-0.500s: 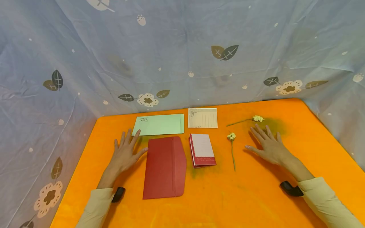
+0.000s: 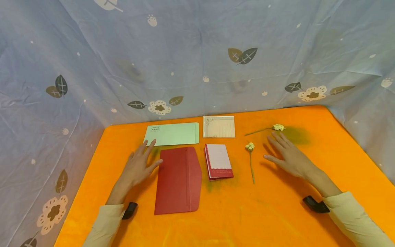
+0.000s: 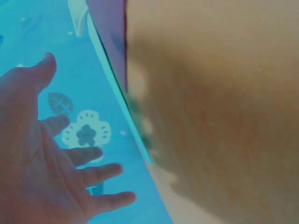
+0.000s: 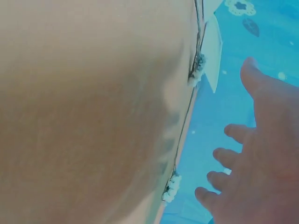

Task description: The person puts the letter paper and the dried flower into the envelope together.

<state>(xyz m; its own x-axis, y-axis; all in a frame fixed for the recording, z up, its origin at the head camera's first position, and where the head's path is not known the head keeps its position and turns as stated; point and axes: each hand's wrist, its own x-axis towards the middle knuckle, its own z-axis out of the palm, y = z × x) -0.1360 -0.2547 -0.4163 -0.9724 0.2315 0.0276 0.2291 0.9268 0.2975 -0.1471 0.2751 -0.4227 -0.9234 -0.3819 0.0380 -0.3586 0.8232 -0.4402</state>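
Note:
My left hand [image 2: 138, 167] hovers with spread fingers at the left of the red envelope [image 2: 172, 181], its thumb overlapping that envelope's edge in the head view. Its other fingertips reach the near left corner of the pale green envelope [image 2: 172, 134]. Over on the right, my right hand [image 2: 291, 159] holds nothing, fingers extended. It is nearest to two small dried flowers: one upright-lying stem with a yellow head [image 2: 250, 146], the other flower [image 2: 278, 127] lying sideways behind the fingertips. Both palms show empty in the wrist views, above the table surface.
Between the hands lies a folded red-and-white card [image 2: 219, 159]. Behind it is a cream lined card [image 2: 218, 127]. An orange cloth [image 2: 234, 216] covers the table, and a blue patterned curtain [image 2: 197, 61] rises along the back and sides.
The left hand has shifted slightly right and its fingers have drawn closer together. The right hand's fingers have moved slightly left and closer together. The papers and flowers have stayed put.

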